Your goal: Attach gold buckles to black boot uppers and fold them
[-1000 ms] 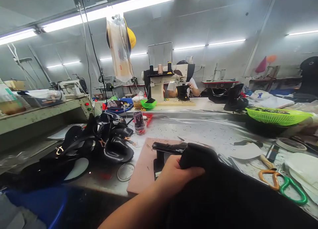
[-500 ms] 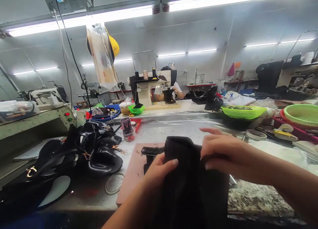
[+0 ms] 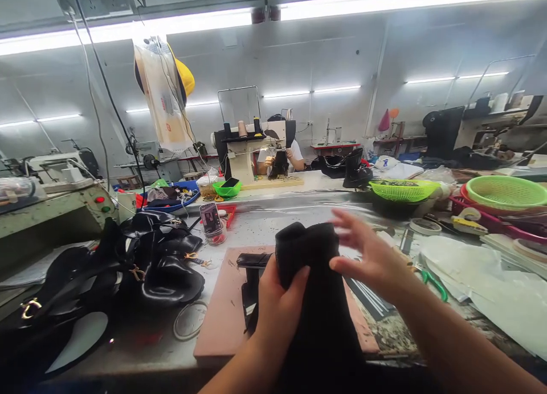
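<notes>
Your left hand [image 3: 280, 297] grips the black piece [image 3: 322, 303] along its left side, below the top edge: your thumb lies across the face turned toward you, its tip pointing up and to the right, while your other fingers go around behind, where the material hides them. The piece therefore sits between that thumb and those fingers, its top rising above your grip in two rounded humps with a dip between them, its lower part hanging toward you and out of view at the bottom. Your right hand [image 3: 370, 257] is just beside the upper right edge, holding nothing that shows, with its fingers spread wide and blurred, and its thumb apart from them and pointing left at that edge; you cannot tell from here whether thumb or fingertips touch the material. The piece is in front of the pink board [image 3: 217, 314], covering much of its middle, with the board showing on either side. Near your left hand, a dark folded part [image 3: 254, 261] lies on the board. A bundle of thin strips [image 3: 367, 297] lies below your right hand, and farther right are green scissor handles [image 3: 436, 285] and white sheets [image 3: 508, 303]. To the left of the board you have a pile of glossy black boots [image 3: 173, 283], and beyond it a phone [image 3: 209, 218] leans upright against a clear cup [image 3: 216, 236].
</notes>
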Demonstrator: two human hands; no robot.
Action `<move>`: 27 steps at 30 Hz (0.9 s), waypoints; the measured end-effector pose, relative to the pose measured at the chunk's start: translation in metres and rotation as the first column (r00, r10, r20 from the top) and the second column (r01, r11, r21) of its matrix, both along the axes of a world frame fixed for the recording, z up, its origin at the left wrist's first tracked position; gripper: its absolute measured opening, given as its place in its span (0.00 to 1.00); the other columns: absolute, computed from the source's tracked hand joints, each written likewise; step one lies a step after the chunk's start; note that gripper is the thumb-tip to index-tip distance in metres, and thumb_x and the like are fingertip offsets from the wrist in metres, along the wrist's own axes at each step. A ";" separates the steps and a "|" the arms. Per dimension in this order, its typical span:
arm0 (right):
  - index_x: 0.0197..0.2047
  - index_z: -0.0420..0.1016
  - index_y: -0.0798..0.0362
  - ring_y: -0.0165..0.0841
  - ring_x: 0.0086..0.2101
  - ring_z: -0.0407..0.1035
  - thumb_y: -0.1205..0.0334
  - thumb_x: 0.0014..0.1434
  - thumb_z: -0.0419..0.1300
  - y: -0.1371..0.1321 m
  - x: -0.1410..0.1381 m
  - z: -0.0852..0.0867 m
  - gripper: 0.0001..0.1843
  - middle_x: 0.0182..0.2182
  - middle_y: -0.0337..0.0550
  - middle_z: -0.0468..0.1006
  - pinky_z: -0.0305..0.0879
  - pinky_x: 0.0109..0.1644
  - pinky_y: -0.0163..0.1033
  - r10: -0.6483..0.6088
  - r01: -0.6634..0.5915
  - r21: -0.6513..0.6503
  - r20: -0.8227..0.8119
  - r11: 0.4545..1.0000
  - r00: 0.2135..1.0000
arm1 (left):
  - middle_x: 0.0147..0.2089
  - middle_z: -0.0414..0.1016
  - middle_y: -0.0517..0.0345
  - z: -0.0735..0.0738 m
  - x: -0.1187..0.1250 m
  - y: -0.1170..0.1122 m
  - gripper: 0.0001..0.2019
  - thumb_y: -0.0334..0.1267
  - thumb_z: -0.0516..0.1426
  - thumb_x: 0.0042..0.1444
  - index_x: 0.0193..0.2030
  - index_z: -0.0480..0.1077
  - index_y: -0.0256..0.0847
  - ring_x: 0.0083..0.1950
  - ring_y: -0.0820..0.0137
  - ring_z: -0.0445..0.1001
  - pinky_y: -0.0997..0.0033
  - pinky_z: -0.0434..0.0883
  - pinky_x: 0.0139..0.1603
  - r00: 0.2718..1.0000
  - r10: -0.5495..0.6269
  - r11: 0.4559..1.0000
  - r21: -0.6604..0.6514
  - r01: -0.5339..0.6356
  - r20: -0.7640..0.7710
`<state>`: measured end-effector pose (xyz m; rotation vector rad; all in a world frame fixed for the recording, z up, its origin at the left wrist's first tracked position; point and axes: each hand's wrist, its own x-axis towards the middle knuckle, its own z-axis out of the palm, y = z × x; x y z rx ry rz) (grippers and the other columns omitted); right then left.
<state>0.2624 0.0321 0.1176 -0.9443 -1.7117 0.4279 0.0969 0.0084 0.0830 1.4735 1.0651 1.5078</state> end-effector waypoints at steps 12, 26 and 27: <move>0.34 0.76 0.51 0.36 0.32 0.73 0.55 0.40 0.71 -0.015 -0.013 -0.026 0.17 0.27 0.39 0.79 0.68 0.39 0.40 0.001 -0.510 -0.424 -0.768 0.749 0.640 | 0.40 0.77 0.56 0.001 -0.001 -0.001 0.15 0.38 0.62 0.45 0.42 0.71 0.39 0.42 0.62 0.74 0.66 0.70 0.42 0.994 -0.075 0.997 -0.033 0.072 -0.083; 0.31 0.78 0.50 0.37 0.30 0.75 0.56 0.35 0.72 -0.006 0.014 -0.014 0.18 0.28 0.37 0.81 0.73 0.35 0.39 -0.300 -0.031 -0.453 -0.640 0.891 0.707 | 0.39 0.77 0.61 -0.019 -0.015 -0.011 0.13 0.29 0.58 0.46 0.40 0.73 0.41 0.41 0.65 0.73 0.73 0.67 0.40 0.775 -0.560 0.806 -0.408 0.429 -0.292; 0.32 0.78 0.50 0.37 0.30 0.75 0.56 0.34 0.72 -0.005 0.020 -0.015 0.18 0.28 0.37 0.81 0.73 0.34 0.39 -0.319 -0.024 -0.468 -0.638 0.884 0.700 | 0.39 0.77 0.62 -0.025 -0.018 -0.013 0.12 0.30 0.58 0.45 0.39 0.73 0.41 0.41 0.65 0.73 0.74 0.67 0.39 0.760 -0.576 0.788 -0.450 0.420 -0.300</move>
